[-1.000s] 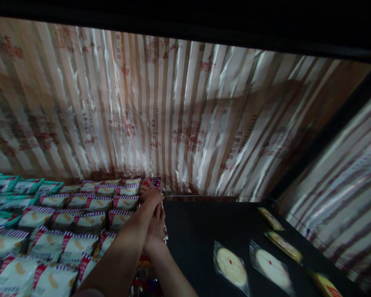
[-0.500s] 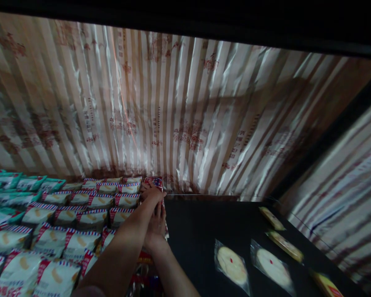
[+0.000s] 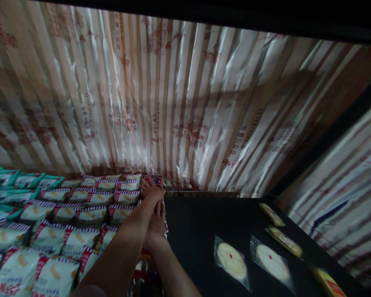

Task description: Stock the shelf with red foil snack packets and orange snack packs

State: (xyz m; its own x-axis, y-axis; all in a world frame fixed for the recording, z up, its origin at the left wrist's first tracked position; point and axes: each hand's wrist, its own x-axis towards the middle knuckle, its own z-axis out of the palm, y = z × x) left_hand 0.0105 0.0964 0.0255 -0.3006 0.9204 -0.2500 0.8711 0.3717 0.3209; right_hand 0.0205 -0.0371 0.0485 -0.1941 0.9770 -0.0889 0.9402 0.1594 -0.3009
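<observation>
My left hand [image 3: 152, 192] reaches farther back and lies over a dark red snack packet [image 3: 155, 179], its fingers spread. Nearer to me, my right hand [image 3: 155, 226] rests flat with fingers stretched out along the same row of red packets. The two hands are close together, with the left forearm passing beside the right hand. Directly left of them stand rows of white snack bags [image 3: 125, 197] with red and blue striped tops. Part of the red row is hidden beneath my hands and arms.
Teal bags [image 3: 27, 180] fill the far left. On the black shelf [image 3: 191, 231] to the right lie two round flat breads [image 3: 231, 260] in clear wrappers and several long yellow packets [image 3: 285, 242]. A striped printed sheet [image 3: 188, 103] covers the back; a dark beam [image 3: 204, 12] runs overhead.
The view has shifted slightly, so the shelf and bags sit a little higher in the picture. Both hands stay on the red packets, almost in the same place.
</observation>
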